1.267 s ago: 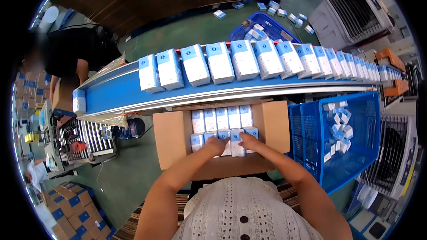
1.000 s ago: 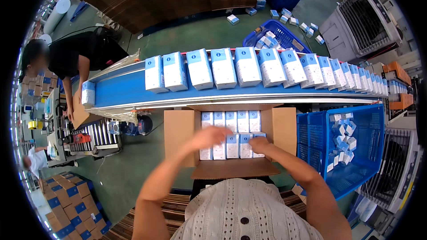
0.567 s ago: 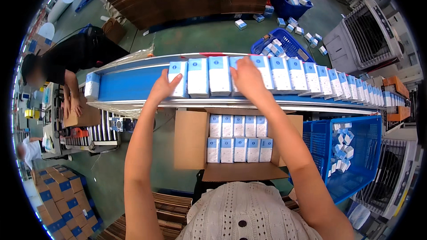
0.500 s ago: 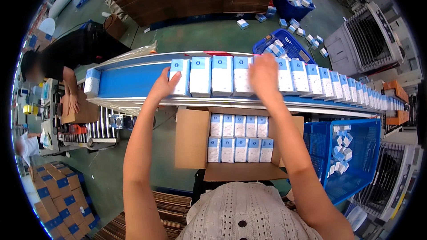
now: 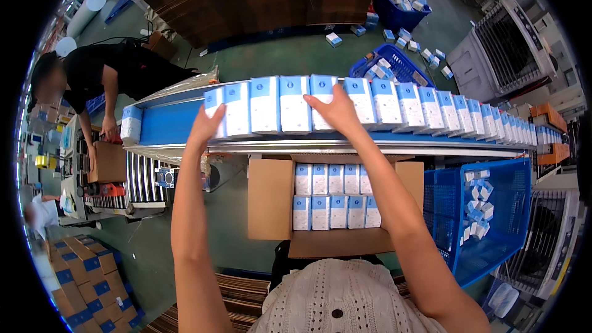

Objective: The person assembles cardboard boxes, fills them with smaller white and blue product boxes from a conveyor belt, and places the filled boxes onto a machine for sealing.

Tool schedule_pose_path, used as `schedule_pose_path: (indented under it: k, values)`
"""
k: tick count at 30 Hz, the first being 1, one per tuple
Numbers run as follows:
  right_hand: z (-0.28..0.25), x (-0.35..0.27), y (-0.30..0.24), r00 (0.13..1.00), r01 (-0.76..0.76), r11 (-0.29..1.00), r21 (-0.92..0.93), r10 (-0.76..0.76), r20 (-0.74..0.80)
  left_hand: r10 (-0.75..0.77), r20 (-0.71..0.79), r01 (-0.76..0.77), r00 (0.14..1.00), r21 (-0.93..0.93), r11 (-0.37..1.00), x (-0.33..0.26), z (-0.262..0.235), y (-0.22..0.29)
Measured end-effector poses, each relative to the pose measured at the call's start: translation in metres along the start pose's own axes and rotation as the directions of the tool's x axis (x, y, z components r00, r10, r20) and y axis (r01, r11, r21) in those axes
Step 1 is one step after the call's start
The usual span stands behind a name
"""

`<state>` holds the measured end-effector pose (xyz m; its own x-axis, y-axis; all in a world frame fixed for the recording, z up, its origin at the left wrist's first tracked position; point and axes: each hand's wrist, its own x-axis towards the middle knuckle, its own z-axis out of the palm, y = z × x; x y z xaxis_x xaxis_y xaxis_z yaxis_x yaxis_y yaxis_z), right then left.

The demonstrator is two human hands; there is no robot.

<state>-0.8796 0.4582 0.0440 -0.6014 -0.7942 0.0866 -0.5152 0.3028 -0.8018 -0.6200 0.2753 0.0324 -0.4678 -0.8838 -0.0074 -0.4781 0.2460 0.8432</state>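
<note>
A row of blue-and-white box-shaped packs (image 5: pixel 265 106) stands upright on a blue conveyor belt (image 5: pixel 169 126) ahead of me. At the row's left end, my left hand (image 5: pixel 206 128) is closed round the outermost pack (image 5: pixel 213 97), thumb on its front. My right hand (image 5: pixel 338 111) grips the pack (image 5: pixel 321 122) several places along, thumb on its front and fingers at its right side. The packs between my hands stand close together. Below the belt, nearest me, an open cardboard carton (image 5: pixel 270 200) holds two rows of similar packs; my right forearm hides part of it.
A lone pack (image 5: pixel 131 124) stands at the belt's left end. Blue crates (image 5: pixel 493 259) with loose packs stand at right and beyond the belt. A co-worker in black (image 5: pixel 117 65) handles a carton (image 5: pixel 108 163) by rollers at left. Stacked cartons (image 5: pixel 92 271) stand lower left.
Both hands have moved left along the belt, and the packs between them have shifted left and closed up. The right hand now grips a pack. The co-worker's arms have shifted at the carton.
</note>
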Motion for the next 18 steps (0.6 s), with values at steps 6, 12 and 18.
schedule_pose_path:
  k: [6,12,18]
  values:
    - [-0.114,-0.087,-0.025,0.986,0.015,0.992,-0.123,-0.035,-0.162,0.189,0.112,-0.198,0.976,0.073,0.978,-0.097,-0.006,0.088]
    - [-0.119,-0.215,0.083,0.929,-0.371,0.906,0.204,0.362,0.081,-0.129,0.378,0.113,0.917,0.064,0.991,-0.206,0.094,0.054]
    - [-0.023,-0.203,0.215,0.976,-0.113,0.918,-0.381,0.174,0.128,-0.139,0.162,0.101,0.977,0.219,0.970,-0.174,0.221,-0.022]
